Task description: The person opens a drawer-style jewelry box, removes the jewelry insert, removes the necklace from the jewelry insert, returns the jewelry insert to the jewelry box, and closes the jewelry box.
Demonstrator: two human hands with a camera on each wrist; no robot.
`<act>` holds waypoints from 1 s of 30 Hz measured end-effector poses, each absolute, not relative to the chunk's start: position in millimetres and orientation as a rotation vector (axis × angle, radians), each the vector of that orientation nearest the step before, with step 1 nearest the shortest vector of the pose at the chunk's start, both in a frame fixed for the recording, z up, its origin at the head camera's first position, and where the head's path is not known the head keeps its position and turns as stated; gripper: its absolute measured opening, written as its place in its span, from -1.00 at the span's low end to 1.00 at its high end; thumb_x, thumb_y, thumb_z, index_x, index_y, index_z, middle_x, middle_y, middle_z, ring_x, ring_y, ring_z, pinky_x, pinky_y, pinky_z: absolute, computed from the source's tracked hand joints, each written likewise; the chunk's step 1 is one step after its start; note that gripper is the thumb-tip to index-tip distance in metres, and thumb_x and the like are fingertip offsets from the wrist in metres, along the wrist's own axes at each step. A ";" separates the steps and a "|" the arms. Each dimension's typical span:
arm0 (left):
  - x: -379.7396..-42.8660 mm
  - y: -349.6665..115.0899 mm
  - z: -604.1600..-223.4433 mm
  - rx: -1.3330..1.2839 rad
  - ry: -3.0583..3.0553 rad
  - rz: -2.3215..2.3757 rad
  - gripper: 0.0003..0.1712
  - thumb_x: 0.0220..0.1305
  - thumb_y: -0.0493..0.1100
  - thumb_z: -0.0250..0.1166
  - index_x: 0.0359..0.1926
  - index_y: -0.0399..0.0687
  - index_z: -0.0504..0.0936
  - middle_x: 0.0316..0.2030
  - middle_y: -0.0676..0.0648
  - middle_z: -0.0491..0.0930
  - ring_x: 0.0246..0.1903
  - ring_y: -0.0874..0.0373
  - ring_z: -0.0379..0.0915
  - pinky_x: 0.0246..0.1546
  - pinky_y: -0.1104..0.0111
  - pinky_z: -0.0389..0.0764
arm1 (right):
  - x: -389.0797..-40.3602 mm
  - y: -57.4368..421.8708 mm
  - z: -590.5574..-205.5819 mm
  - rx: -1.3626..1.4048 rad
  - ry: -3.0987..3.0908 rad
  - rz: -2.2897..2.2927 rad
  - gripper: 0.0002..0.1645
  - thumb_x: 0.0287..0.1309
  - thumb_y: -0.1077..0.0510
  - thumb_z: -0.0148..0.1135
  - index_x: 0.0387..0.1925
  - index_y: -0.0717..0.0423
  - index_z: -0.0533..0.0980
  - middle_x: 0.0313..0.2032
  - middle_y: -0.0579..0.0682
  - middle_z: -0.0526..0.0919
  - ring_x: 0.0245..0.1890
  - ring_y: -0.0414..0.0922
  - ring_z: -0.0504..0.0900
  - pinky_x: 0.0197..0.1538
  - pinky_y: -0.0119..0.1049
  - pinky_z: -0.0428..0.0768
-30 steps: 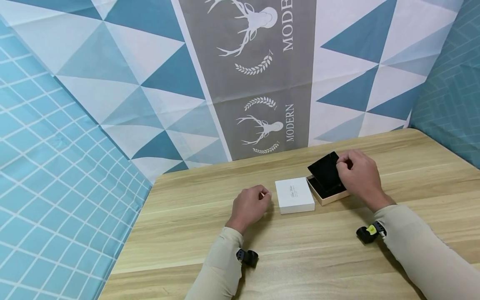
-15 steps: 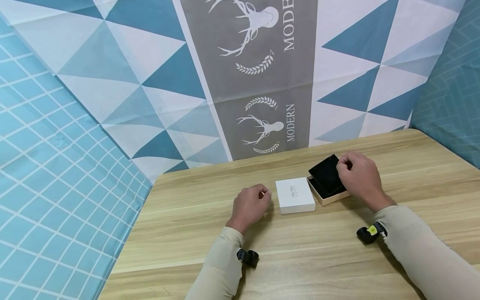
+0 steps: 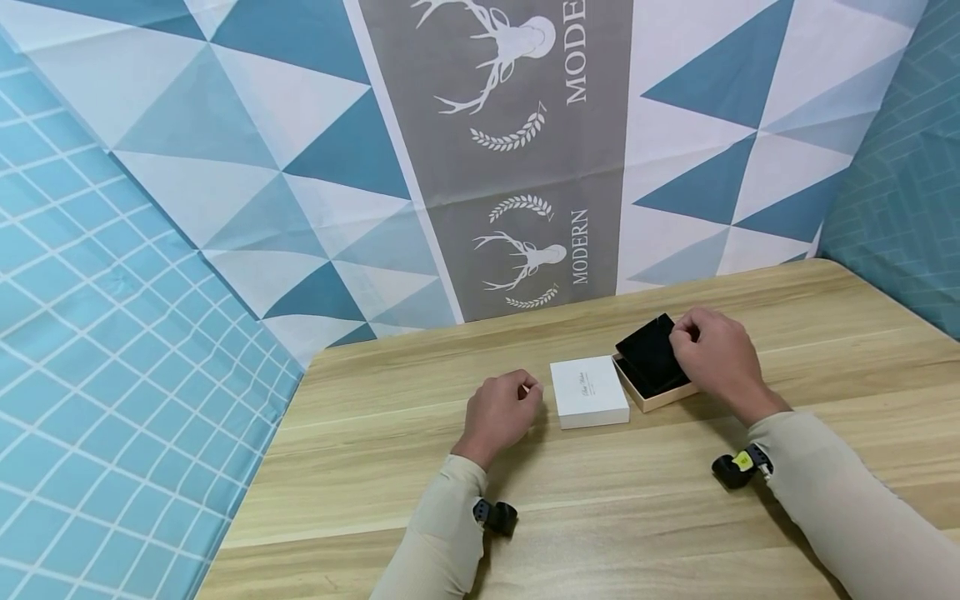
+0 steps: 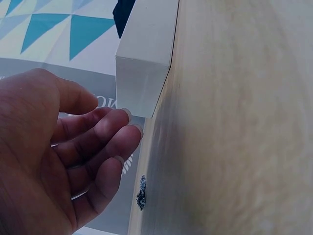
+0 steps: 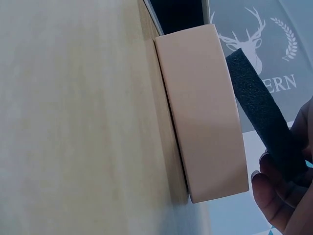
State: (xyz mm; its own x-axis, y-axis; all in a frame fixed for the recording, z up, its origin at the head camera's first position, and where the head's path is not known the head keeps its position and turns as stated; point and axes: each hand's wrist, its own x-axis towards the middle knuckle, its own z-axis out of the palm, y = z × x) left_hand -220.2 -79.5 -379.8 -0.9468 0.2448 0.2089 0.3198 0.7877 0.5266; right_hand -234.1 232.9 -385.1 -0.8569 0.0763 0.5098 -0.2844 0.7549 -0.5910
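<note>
I noted the black foam pad tilted lower over the cream open box than a second earlier; I judged it closer to seating. The right hand's grip pinched its edge; the left hand, loosely curled and holding nothing, was beside the white printed box.

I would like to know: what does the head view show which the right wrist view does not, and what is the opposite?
Only the head view shows the left hand, empty and loosely curled near the white box, and the lettering on that box's top.

Only the right wrist view shows the black pad with its grainy edge up close, and fingernails of the right hand.

Both show the pad tilted in the right hand, the peach box and the wooden table.
</note>
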 end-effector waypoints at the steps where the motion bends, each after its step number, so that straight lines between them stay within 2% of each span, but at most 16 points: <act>1: -220.0 -79.5 -379.6 -0.452 -2.848 -0.877 -0.79 0.39 -0.05 0.17 -0.26 0.09 0.73 -0.58 0.19 0.52 -0.59 0.26 0.41 -0.50 0.31 0.43 | -234.1 232.7 -384.9 0.156 -2.440 0.936 -0.80 0.28 0.26 -0.01 -0.40 0.13 0.53 -0.44 0.05 0.55 -0.47 0.00 0.44 -0.35 -0.13 0.37; 30: -219.0 -80.3 -380.4 -0.445 -2.846 -0.875 -0.80 0.37 -0.07 0.17 -0.29 0.10 0.72 -0.59 0.19 0.51 -0.60 0.27 0.39 -0.50 0.31 0.42 | -234.7 236.1 -386.4 0.129 -2.577 0.921 -0.79 0.31 0.20 -0.01 -0.37 0.10 0.54 -0.50 -0.01 0.53 -0.56 -0.06 0.41 -0.48 -0.19 0.32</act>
